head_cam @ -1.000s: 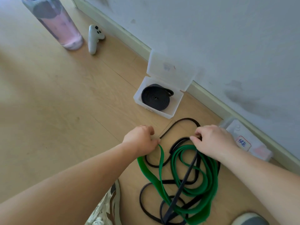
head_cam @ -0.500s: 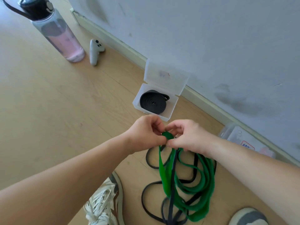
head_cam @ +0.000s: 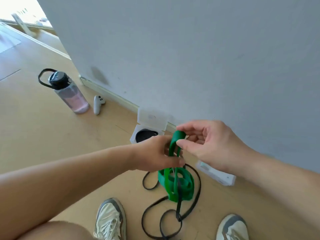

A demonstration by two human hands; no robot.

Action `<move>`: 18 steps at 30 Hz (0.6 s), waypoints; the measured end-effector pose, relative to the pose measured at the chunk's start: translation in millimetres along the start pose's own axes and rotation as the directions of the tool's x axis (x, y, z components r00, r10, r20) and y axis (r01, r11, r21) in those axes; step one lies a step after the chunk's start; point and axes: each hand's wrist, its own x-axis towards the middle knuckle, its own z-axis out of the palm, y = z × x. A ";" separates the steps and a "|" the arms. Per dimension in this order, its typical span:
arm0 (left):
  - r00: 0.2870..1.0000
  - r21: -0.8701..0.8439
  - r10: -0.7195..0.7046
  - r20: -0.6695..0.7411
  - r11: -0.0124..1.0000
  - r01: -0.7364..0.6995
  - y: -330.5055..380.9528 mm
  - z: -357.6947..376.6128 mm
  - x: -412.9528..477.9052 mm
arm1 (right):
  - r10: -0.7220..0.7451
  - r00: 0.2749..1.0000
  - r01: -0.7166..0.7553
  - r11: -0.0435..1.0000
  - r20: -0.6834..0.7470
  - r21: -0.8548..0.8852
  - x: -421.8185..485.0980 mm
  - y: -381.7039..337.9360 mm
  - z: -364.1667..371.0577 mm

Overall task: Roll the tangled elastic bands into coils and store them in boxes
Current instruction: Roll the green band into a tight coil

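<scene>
both hands are raised above the floor [head_cam: 43, 135] with the green band [head_cam: 174, 181] between them. the right hand [head_cam: 211, 144] pinches the folded top end of the band between thumb and forefinger, the other fingers loosely curled and spread. the left hand [head_cam: 155, 155] is closed on the band's two strands just below that fold, near the right hand's thumb. from the left hand the band hangs down in a bunch of loose loops, its low end near the floor between the two shoes.

a black band [head_cam: 173, 217] is threaded through the green loops; one strand runs up inside the bunch, while the rest lies in wide loops on the floor, to the left, right and near side of the green one.

at the far side, against the wall [head_cam: 190, 58], an open clear box [head_cam: 149, 134] sits with its lid tipped up against the baseboard. inside it lies a black coil [head_cam: 145, 135], partly hidden by the left hand. a second box [head_cam: 218, 175], closed and white, lies on the floor to the right, just under the right wrist.

far left stand a bottle [head_cam: 69, 94] with a black cap and strap, and beside it a white controller [head_cam: 97, 104] on the floor. the left shoe [head_cam: 110, 220] and right shoe [head_cam: 232, 227] sit at the near edge, and a bare knee fills the near left corner.
</scene>
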 end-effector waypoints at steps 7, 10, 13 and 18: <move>0.951 0.077 0.125 -0.284 0.991 -0.107 100.9 -5.2 -29.8 | -0.017 0.909 0.141 0.953 -0.416 0.268 -64.4 -51.7 -46.5; 0.869 -0.032 0.157 -0.468 0.980 -0.195 130.6 6.8 -42.9 | 0.007 0.833 0.193 0.934 -0.554 0.302 -85.3 -62.6 -67.1; 0.780 -0.161 0.129 -0.613 0.946 -0.283 143.4 28.3 -53.6 | 0.043 0.831 0.148 0.944 -0.554 0.296 -98.4 -61.0 -77.8; 0.760 -0.085 0.188 -0.622 0.949 -0.305 138.7 37.4 -55.5 | -0.007 0.891 0.042 0.997 -0.454 0.068 -108.2 -45.7 -90.3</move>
